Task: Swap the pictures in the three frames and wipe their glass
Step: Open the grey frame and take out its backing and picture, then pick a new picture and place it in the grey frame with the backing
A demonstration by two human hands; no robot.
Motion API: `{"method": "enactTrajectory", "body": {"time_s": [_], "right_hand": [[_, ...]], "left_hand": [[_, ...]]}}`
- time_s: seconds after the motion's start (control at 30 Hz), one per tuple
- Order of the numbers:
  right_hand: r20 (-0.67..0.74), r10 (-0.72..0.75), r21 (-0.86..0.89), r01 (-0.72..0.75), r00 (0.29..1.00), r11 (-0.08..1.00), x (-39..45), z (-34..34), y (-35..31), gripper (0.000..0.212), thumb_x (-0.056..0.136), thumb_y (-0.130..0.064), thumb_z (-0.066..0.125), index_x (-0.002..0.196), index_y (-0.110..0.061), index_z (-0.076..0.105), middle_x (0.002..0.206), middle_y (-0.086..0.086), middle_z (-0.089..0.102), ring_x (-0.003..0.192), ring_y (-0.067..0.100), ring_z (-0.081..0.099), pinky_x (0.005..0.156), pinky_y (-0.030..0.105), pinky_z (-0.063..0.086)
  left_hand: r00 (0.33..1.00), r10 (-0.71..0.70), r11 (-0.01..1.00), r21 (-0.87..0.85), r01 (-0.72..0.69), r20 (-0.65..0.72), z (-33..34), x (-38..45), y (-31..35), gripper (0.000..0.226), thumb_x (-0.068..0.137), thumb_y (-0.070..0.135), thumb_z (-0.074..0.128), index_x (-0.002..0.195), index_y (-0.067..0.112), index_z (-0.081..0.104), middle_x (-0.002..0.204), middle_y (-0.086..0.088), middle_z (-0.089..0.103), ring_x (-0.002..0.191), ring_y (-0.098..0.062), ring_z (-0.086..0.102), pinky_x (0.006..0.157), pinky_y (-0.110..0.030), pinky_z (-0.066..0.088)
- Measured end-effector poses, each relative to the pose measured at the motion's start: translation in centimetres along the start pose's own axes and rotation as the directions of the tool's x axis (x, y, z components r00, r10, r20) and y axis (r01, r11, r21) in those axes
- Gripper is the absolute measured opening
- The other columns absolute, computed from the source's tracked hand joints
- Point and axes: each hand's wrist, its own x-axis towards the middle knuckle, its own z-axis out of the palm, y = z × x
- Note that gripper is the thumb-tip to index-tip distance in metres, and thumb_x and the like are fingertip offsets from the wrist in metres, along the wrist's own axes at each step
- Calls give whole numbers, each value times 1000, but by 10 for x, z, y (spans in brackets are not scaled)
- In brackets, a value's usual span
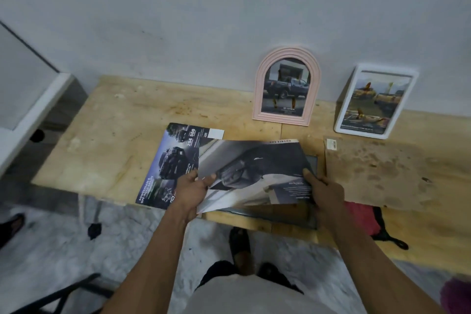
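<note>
A dark car picture [257,168] is held just above a dark flat frame [312,222] lying at the front edge of the wooden table [114,135]. My left hand [192,186] pinches the picture's left edge, and my right hand [326,191] pinches its right corner. Another car picture [173,160] lies flat to the left, partly under the held one. A pink arched frame [286,86] and a white rectangular frame [374,102] lean against the wall, each with a car picture inside.
A brown backing board [377,173] lies on the table to the right of the dark frame. A pink cloth [359,216] with a black strap sits at the table's front right. A white shelf [33,107] stands at the left. Marble floor and my feet are below.
</note>
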Motion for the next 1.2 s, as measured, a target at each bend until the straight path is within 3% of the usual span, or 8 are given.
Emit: {"method": "enactTrajectory", "body": {"time_s": [0.17, 0.3, 0.4, 0.6, 0.77, 0.87, 1.0, 1.2], "right_hand": [[282, 66, 273, -146, 957, 951, -22, 36, 7, 37, 89, -24, 71, 120, -7, 63, 106, 14, 72, 87, 25, 70, 64, 33, 58], [409, -8, 149, -58, 913, 987, -51, 81, 25, 42, 81, -23, 76, 120, -18, 63, 110, 12, 71, 89, 29, 72, 67, 42, 59], [357, -82, 66, 63, 930, 996, -63, 111, 27, 34, 84, -8, 66, 116, -16, 61, 103, 12, 70, 92, 34, 69, 66, 41, 59], [410, -129, -228, 238, 903, 944, -48, 162, 10, 9, 91, -9, 63, 98, -14, 64, 94, 16, 69, 82, 35, 66, 78, 49, 58], [479, -116, -292, 283, 870, 914, -51, 243, 0, 13, 90, -5, 61, 102, -10, 64, 92, 14, 68, 81, 34, 65, 71, 43, 57], [469, -92, -306, 260, 878, 916, -61, 304, 1, 15, 88, 0, 63, 93, -13, 66, 87, 14, 68, 76, 31, 63, 64, 40, 56], [367, -91, -294, 208, 926, 933, -75, 382, 12, 13, 84, -4, 70, 87, -16, 66, 88, 9, 70, 78, 26, 65, 64, 36, 55], [198, -188, -413, 256, 962, 874, -83, 462, 41, 14, 84, -8, 60, 98, -10, 63, 85, 6, 67, 73, 25, 60, 66, 35, 51]], "left_hand": [[999, -12, 974, -226, 1, -45, -16, -33, -7, 21, 88, -8, 65, 107, 0, 69, 94, -16, 74, 78, -31, 70, 70, -38, 61], [995, -60, 947, -320, 30, -85, -25, -47, -16, 19, 84, -13, 67, 95, 1, 70, 90, -17, 72, 82, -33, 66, 75, -40, 55], [991, -100, 937, -343, 64, -87, -37, -50, -18, 23, 81, -12, 69, 102, -3, 69, 98, -22, 72, 82, -35, 69, 75, -44, 59], [975, -88, 910, -414, -6, -206, -109, -18, 15, 39, 75, -1, 80, 111, -1, 64, 93, -16, 73, 69, -28, 68, 58, -33, 54], [956, 14, 1000, 1, -14, -293, -203, 50, 60, 30, 72, 17, 88, 95, 8, 72, 68, -10, 65, 54, -20, 51, 51, -26, 43], [982, 29, 991, 133, -4, -187, -249, 89, 86, 20, 76, 9, 84, 89, 1, 71, 75, -16, 70, 63, -23, 60, 61, -34, 53], [980, 45, 966, 257, 5, -191, -304, 139, 96, 17, 78, -2, 78, 68, 6, 68, 53, -1, 59, 53, -18, 52, 57, -29, 45], [969, 39, 919, 389, 61, -245, -363, 197, 80, 17, 75, 14, 84, 86, 11, 72, 87, -8, 73, 85, -27, 69, 86, -41, 58]]}}
